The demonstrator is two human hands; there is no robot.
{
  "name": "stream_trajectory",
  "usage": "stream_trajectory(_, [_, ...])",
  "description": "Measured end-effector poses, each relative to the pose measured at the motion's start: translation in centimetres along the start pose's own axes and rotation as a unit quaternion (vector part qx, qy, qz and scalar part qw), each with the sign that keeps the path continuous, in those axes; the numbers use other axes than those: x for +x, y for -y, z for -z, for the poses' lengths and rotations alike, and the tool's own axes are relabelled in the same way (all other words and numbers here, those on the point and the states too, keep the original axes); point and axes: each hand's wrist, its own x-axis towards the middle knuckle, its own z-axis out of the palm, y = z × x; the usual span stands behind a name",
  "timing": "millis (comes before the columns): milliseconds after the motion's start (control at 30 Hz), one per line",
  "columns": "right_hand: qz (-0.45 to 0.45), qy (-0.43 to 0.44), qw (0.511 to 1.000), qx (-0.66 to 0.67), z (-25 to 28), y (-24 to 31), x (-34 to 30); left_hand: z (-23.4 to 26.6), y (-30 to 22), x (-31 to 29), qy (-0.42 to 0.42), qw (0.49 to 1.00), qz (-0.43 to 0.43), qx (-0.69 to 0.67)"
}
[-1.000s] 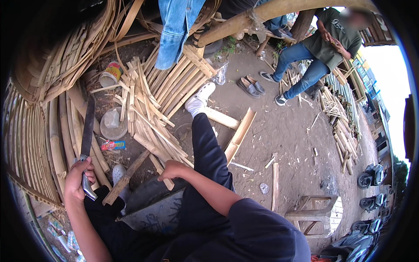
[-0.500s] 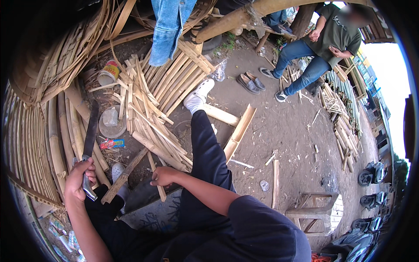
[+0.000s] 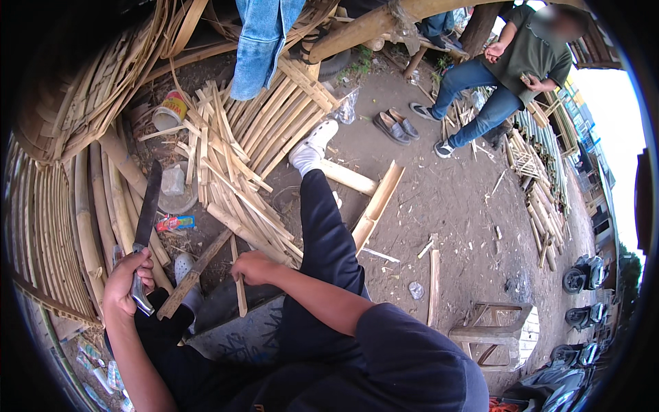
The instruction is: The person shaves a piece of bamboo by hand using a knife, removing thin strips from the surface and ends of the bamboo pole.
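Note:
My left hand (image 3: 128, 280) is closed round the handle of a machete (image 3: 149, 206), whose dark blade points up and away from me. In my right hand (image 3: 252, 267), the fingers pinch a narrow bamboo strip (image 3: 241, 298) that stands nearly upright in the view. A wider split bamboo piece (image 3: 195, 276) lies slanted between the two hands, touching neither. Just beyond the right hand lies a heap of pale bamboo strips (image 3: 240, 196). The grey slab (image 3: 237, 334) under the strip is partly covered by my legs.
Bamboo poles (image 3: 86, 206) line the left side. A tub (image 3: 169, 112), a red and blue packet (image 3: 176, 223) and a whitish block (image 3: 173, 180) lie ahead. A wooden stool (image 3: 498, 334) is at right. Another person (image 3: 528, 55) stands at the far right, near dark shoes (image 3: 396, 128).
My right hand has shifted slightly away and to the left, carrying the bamboo strip with it. The machete's tip has tilted a little to the right.

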Motion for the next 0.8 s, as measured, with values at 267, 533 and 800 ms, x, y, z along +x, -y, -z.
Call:
stream_trajectory(267, [0.101, 0.074, 0.984, -0.125, -3.0, -0.3, 0.6, 0.2, 0.1, 0.4, -0.003, 1.000, 0.005, 0.003])
stream_trajectory(533, [0.098, 0.089, 0.991, -0.024, 0.2, -1.3, -0.6, -0.2, 0.3, 0.5, 0.005, 1.000, 0.007, 0.010])
stream_trajectory(800, [-0.027, -0.192, 0.969, 0.150, 5.1, -2.8, -1.4, -1.0, 0.8, 1.2, -0.059, 0.985, -0.048, 0.153])
